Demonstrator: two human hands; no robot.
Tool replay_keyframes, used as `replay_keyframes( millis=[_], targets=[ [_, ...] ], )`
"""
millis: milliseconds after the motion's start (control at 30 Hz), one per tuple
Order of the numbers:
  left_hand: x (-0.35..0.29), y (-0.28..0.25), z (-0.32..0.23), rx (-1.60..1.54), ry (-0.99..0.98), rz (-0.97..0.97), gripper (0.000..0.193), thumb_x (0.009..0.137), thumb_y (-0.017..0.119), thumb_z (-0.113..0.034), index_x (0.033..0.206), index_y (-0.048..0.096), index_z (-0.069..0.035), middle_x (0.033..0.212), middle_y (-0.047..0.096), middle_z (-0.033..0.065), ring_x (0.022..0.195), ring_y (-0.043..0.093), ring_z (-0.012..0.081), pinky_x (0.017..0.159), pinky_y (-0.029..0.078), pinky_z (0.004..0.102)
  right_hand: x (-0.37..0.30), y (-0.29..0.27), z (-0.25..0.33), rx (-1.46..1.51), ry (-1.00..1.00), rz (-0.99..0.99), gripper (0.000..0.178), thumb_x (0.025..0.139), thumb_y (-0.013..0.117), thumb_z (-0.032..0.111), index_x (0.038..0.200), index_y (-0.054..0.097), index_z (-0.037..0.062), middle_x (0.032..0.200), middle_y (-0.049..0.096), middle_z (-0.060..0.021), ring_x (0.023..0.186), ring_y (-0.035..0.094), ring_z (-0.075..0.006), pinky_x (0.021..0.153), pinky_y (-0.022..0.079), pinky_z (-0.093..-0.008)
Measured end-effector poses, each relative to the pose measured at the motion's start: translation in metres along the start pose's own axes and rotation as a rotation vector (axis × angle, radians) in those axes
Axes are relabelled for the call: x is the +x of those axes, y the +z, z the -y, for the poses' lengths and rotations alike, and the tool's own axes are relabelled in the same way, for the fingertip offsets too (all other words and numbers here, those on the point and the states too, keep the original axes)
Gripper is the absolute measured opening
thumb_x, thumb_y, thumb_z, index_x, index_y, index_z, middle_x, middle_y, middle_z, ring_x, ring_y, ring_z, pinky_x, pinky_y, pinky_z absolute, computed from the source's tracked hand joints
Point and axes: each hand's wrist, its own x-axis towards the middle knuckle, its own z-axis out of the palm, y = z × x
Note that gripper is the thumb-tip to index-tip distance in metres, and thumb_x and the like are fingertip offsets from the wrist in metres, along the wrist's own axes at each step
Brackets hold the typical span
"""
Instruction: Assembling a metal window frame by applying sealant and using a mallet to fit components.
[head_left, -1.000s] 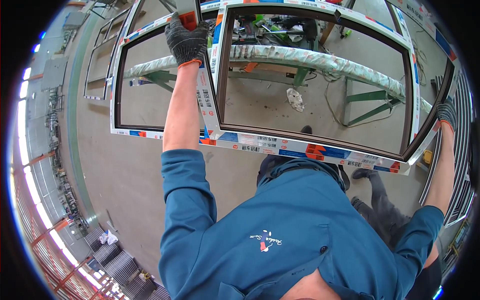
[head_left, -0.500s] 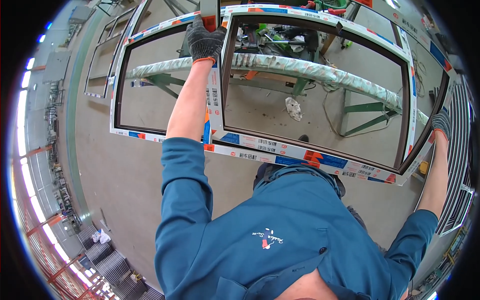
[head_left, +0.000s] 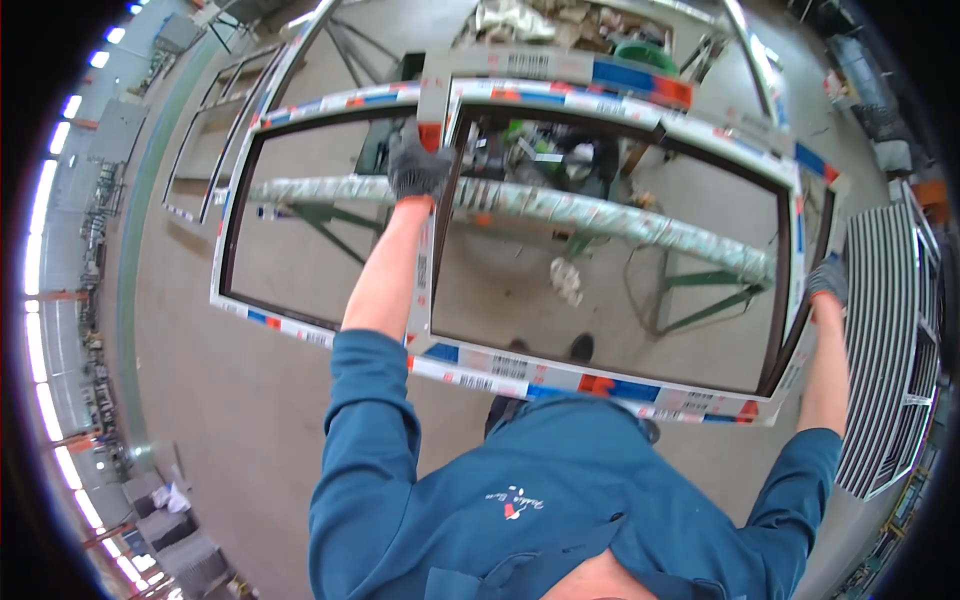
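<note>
A rectangular window frame point(head_left: 530, 66), taped with white, blue and red film, is between my two hands. My left hand point(head_left: 420, 165), in a dark knitted glove with an orange cuff, closes around its left upright. The right upright is in my right hand point(head_left: 828, 280), also gloved, with its fingers partly hidden behind the bar. Under the held frame is a wider window frame point(head_left: 285, 327) with dark inner edges, lying across a rail point(head_left: 640, 225) wrapped in patterned cloth. Whether the two frames touch cannot be made out.
Green trestle legs point(head_left: 710, 300) support the rail. A crumpled white scrap point(head_left: 566, 281) lies on the floor. Long striped profiles point(head_left: 875, 340) are stacked at the right. Other frames point(head_left: 205, 150) stand at the far left. Beyond the frames is a green tub point(head_left: 645, 55).
The view has tilted upward, so frames and hands sit lower in the picture. The held frame's far bar now shows whole. Both hands keep their grip.
</note>
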Motion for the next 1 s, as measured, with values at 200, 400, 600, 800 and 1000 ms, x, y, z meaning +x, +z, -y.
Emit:
replay_keyframes(
  millis=[200,400,600,800,1000],
  targets=[
    [-0.023,0.012,0.008,0.018,-0.089,0.059,0.08,0.069,0.076,-0.039,0.134,0.049,-0.001,0.127,0.053,0.0286,0.117,0.051,0.0418,0.101,0.041,0.0452,-0.039,-0.034,0.046,0.036,-0.151,0.054,0.01,0.075,0.056,0.014,0.074,0.066,0.0127,0.092,0.067,-0.0128,0.093,0.064,-0.0311,0.083,0.053,-0.0392],
    [-0.04,0.042,0.017,0.134,-0.069,0.111,0.074,0.065,0.076,-0.038,0.128,0.056,-0.004,0.128,0.055,0.0219,0.121,0.049,0.0402,0.107,0.035,0.0453,-0.034,0.009,0.056,-0.038,-0.135,0.166,0.012,0.075,0.059,0.015,0.07,0.07,0.0123,0.076,0.068,-0.0157,0.08,0.068,-0.0344,0.072,0.056,-0.042],
    [-0.062,0.051,0.037,0.293,-0.002,0.229,0.071,0.077,0.067,-0.043,0.139,0.05,-0.013,0.153,0.031,0.0168,0.144,0.024,0.0347,0.114,0.018,0.0534,-0.067,-0.044,0.091,0.103,-0.012,0.223,0.033,0.082,0.062,0.03,0.1,0.069,0.004,0.107,0.066,-0.0241,0.105,0.063,-0.0374,0.091,0.051,-0.0408],
    [-0.06,0.047,0.026,0.324,-0.073,0.357,0.073,0.08,0.065,-0.045,0.144,0.044,-0.019,0.157,0.023,0.0151,0.145,0.022,0.0316,0.111,0.02,0.0604,-0.107,-0.022,0.069,0.37,0.195,0.01,0.046,0.081,0.066,0.038,0.107,0.061,0.0009,0.101,0.064,-0.0264,0.095,0.062,-0.0433,0.085,0.048,-0.0499],
    [-0.05,0.068,0.026,-0.006,-0.151,0.237,0.059,0.093,0.05,-0.041,0.144,0.041,-0.011,0.149,0.038,0.0177,0.136,0.038,0.0354,0.11,0.031,0.049,-0.119,-0.09,0.083,0.638,0.405,0.306,0.064,0.084,0.059,0.053,0.124,0.06,0.0026,0.111,0.064,-0.0267,0.105,0.062,-0.0406,0.085,0.049,-0.0462]
  ],
)
